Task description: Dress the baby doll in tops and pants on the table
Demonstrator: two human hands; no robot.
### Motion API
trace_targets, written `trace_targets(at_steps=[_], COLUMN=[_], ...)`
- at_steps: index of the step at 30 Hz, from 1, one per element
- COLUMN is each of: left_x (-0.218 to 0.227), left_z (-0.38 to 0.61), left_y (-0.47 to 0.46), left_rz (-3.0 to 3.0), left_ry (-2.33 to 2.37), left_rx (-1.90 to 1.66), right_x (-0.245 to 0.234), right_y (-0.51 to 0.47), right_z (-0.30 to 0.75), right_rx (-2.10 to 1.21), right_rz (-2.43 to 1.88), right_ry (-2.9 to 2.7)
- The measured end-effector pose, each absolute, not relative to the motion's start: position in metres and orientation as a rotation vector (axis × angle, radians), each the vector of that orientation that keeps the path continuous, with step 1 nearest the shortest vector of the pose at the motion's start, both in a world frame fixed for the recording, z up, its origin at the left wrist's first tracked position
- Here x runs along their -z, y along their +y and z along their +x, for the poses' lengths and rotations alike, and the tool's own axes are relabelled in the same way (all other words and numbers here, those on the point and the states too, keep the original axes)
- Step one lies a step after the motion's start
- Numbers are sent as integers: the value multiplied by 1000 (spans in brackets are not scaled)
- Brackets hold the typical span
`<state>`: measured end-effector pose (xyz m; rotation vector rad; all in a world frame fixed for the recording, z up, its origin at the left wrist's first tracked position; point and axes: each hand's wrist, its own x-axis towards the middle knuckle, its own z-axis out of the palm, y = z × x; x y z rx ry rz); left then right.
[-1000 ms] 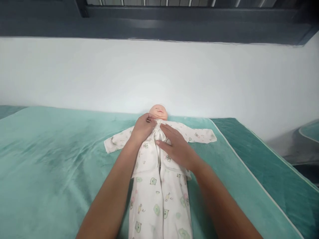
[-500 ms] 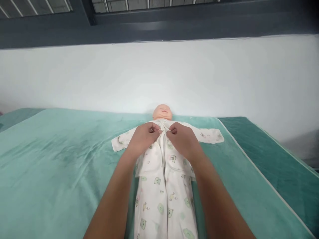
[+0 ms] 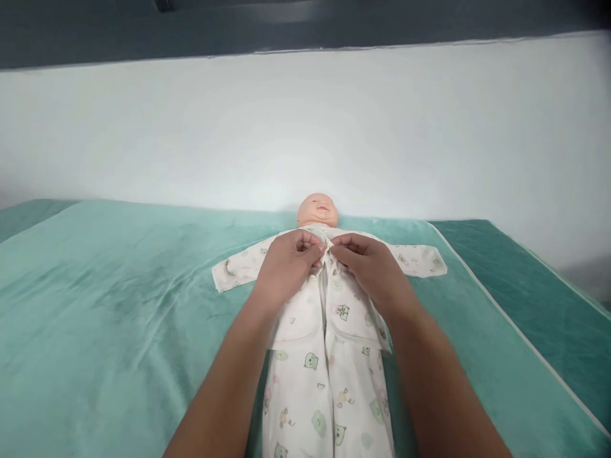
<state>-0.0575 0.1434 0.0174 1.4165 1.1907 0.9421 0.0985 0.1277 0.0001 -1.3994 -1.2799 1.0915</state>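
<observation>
A baby doll [image 3: 317, 210] lies on its back, its head toward the wall, dressed in a white printed jacket [image 3: 351, 312] and matching trousers [image 3: 317, 401]. At the chest, my left hand [image 3: 292, 261] pinches one front edge of the jacket between thumb and fingers. My right hand [image 3: 367, 264] pinches the opposite edge, and the fingertips of both hands nearly meet. Below them the jacket fronts hang slightly apart. A small button shows on the left front, just under my left fingers. Whether a button is between my fingertips is hidden.
A green blanket [image 3: 119, 305] with some creases lies under the doll. Darker green cloth [image 3: 529, 273] with a pale seam runs along the right. Behind the doll rises a white wall [image 3: 191, 133], with a dark frame [image 3: 286, 25] above it.
The view has tipped down and shifted, so the doll sits slightly farther right. Both hands stay at the jacket's front edges, and my right fingers have straightened a little.
</observation>
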Motion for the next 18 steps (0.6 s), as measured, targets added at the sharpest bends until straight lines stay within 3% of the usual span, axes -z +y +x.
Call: trace_targets(at_steps=[18], left_x=[-15], left_z=[-57], left_y=[147], left_rz=[1383], left_ry=[1147], left_rx=[-912], right_x=[-2], right_y=[120], right_z=[93], right_rx=[-1072], right_rz=[-1398], right_ry=[-1361])
